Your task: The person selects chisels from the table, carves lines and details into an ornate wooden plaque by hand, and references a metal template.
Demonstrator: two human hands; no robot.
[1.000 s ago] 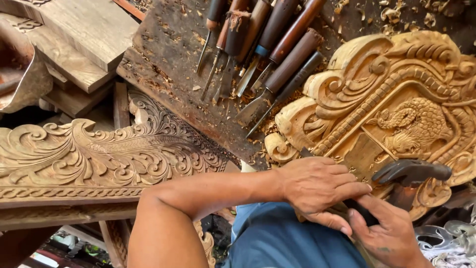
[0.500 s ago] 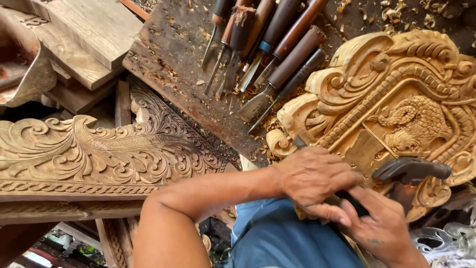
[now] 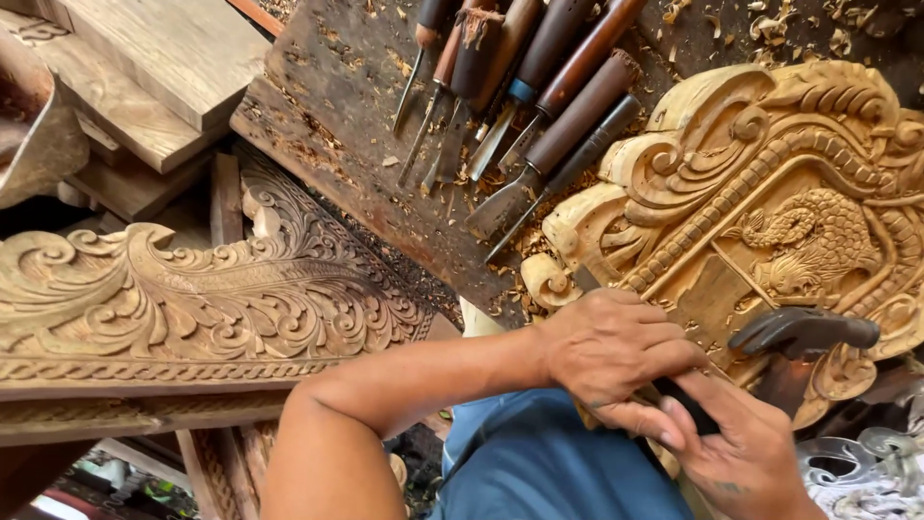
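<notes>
A pale carved wooden panel [image 3: 770, 202] with scrolls and a scaled creature in relief lies at the right. My left hand [image 3: 616, 351] rests on its lower edge, wrapped around a chisel [image 3: 688, 412] with a dark handle. A short piece of the blade shows above my knuckles at the panel's rim. My right hand [image 3: 746, 457] grips the end of the same handle just below and to the right. A dark hammer-shaped tool [image 3: 804, 332] lies on the panel beside my hands.
Several wood-handled chisels [image 3: 539, 106] lie side by side on a dark board [image 3: 337, 106] strewn with chips. A long carved leaf-scroll piece [image 3: 192, 299] lies at the left. Plain planks [image 3: 144, 77] are stacked at the upper left.
My right hand has shifted slightly left along the chisel handle. My left hand stays on the panel's edge and the view has barely moved.
</notes>
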